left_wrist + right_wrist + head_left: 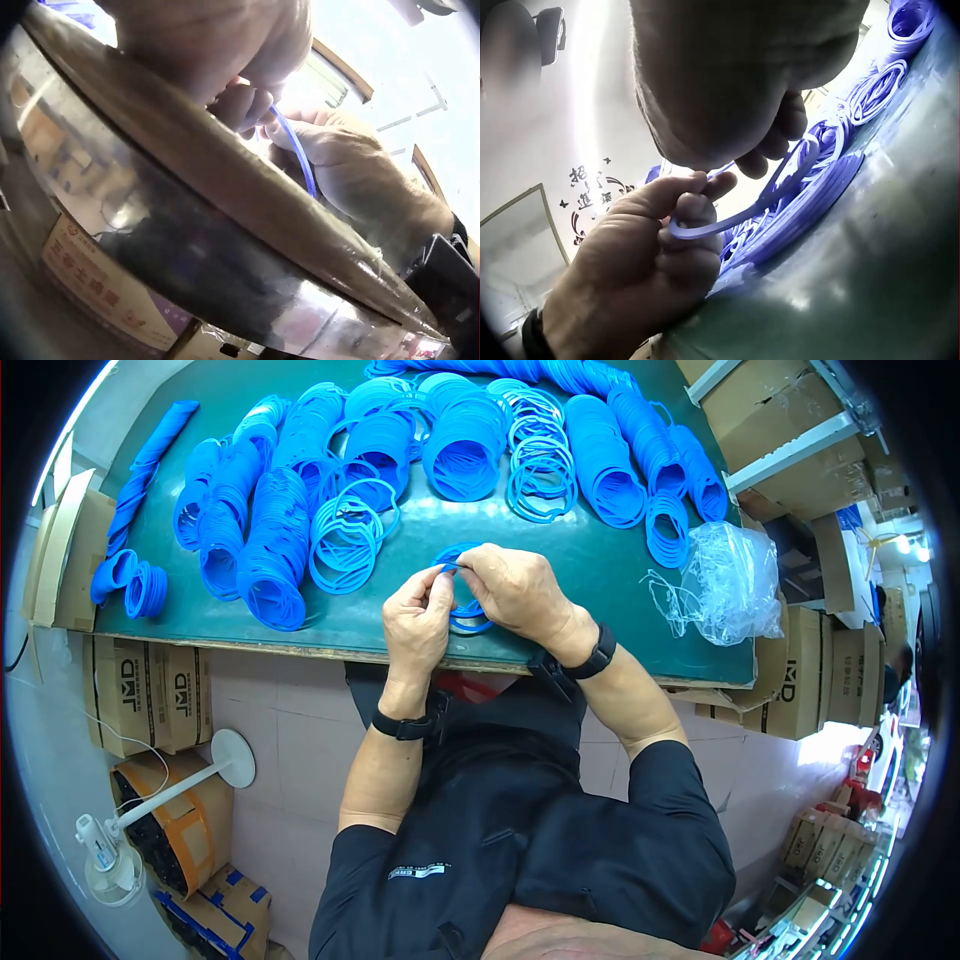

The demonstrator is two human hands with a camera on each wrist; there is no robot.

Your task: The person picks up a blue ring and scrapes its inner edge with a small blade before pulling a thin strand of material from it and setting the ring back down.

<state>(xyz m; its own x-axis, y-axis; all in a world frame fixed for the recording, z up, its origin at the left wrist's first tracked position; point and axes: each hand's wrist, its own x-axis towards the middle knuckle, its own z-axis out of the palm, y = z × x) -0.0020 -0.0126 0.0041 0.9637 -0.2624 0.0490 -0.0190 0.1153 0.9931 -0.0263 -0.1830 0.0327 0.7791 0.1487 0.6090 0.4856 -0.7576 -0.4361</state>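
Both hands meet over the front edge of the green table. My left hand (418, 618) pinches a thin blue ring (705, 231) between thumb and fingers. Close against it, my right hand (515, 588) grips the same ring with its fingertips. In the left wrist view, part of the blue strand (300, 154) runs down in an arc from between the two hands. Under the hands lies a small pile of blue rings (470, 626), partly covered by them. The right fingertips are largely hidden behind the palm in the right wrist view.
Long stacks of blue rings (466, 450) line the back of the green table (420, 540). Looser rings (345, 550) lie ahead to the left. A clear plastic bag (735, 585) sits at the right edge. Cardboard boxes (140, 690) stand below, beside a white fan (233, 758).
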